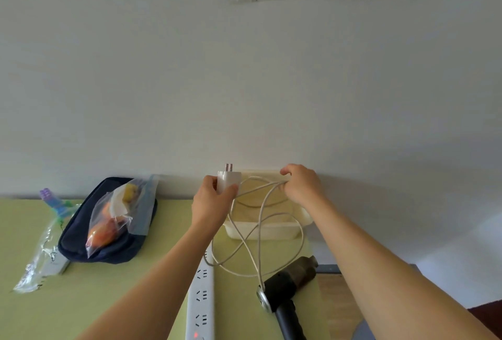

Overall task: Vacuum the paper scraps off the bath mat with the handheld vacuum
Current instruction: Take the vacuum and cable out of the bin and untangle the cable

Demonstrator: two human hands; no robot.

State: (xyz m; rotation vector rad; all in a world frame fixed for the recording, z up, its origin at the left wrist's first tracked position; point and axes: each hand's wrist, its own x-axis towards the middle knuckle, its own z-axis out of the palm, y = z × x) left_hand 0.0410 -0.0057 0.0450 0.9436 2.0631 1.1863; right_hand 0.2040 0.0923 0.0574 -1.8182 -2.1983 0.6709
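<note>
The handheld vacuum [292,282], dark and stubby with a silver round end and black handle, lies at the near right edge of the green table [95,299], a white cable [259,233] looping up from it. A white power strip [202,293] lies beside it, a cream tub [271,231] stands behind and a navy pouch [81,231] sits to the left. The left hand [212,204] grips the white charger plug [228,179], prongs up; the curled fingers of the right hand [301,185] pinch the cable loops.

The green table [108,299] is carrying a navy pouch [77,232], clear bag [44,255], white power strip [202,296], cream tub [260,229] and handheld vacuum [288,282].
</note>
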